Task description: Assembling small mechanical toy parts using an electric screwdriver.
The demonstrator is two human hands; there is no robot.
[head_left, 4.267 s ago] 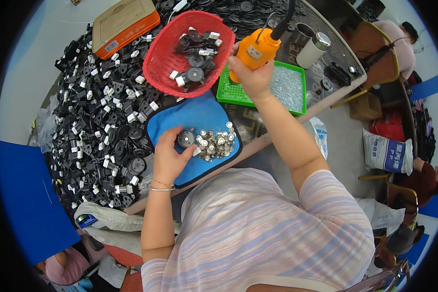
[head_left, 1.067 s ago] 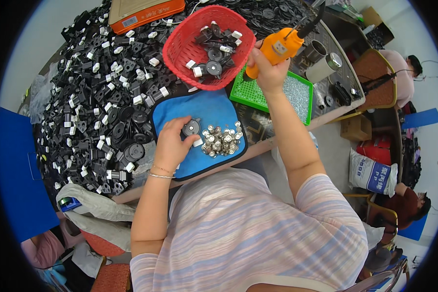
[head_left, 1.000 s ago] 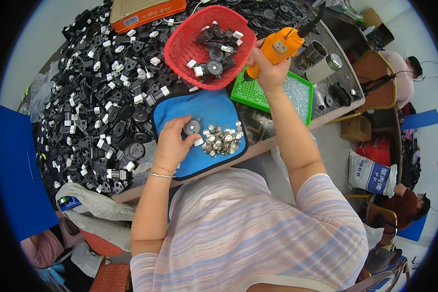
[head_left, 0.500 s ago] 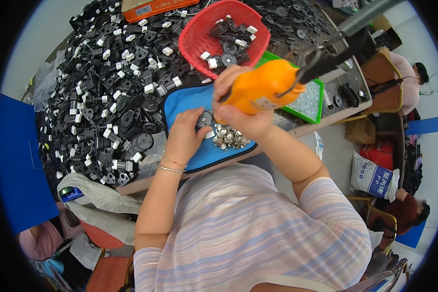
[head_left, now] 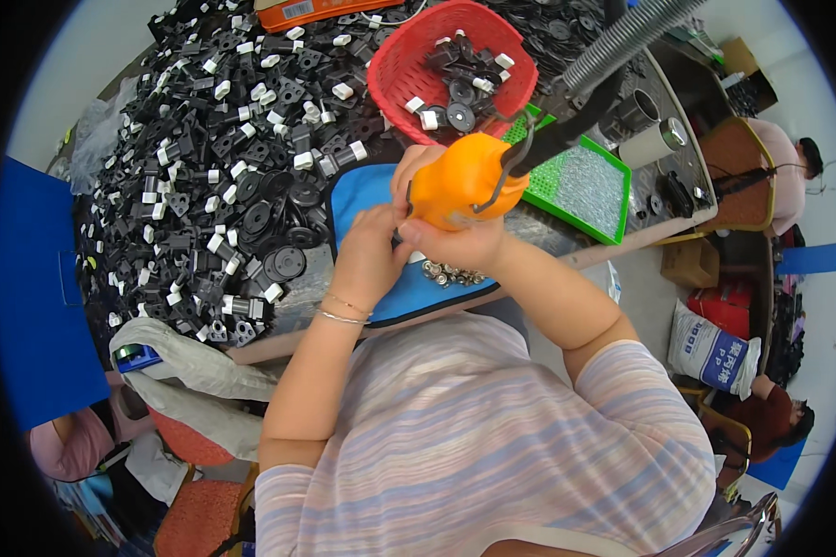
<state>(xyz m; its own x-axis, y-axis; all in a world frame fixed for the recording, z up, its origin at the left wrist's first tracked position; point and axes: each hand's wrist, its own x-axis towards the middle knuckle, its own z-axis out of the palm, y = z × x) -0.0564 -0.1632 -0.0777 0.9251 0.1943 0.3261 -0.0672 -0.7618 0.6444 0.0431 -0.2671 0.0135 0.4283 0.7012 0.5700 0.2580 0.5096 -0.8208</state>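
My right hand (head_left: 455,243) is closed around an orange power screwdriver (head_left: 464,181), held upright so its top faces me. Right beside it, my left hand (head_left: 367,255) has its fingers bent around a black wheel part with a white piece, now almost wholly hidden by the hands and the tool. Both hands are over a blue mat (head_left: 351,197) with a dark border. Small shiny metal fittings (head_left: 450,275) lie on the mat just below my right hand. The tool's tip is hidden from view.
Black and white plastic parts (head_left: 223,186) heap over the table's left. A red basket (head_left: 385,88) with similar parts stands beyond the mat. Right of it is a green tray (head_left: 615,223) of small silvery pieces. A coiled spring (head_left: 622,46) and cable hang above. Other people sit farther off.
The orange screwdriver has come closer to my left hand and turned more upright, covering the wheel part. My left hand has shifted slightly right. The whole view has shifted a little.
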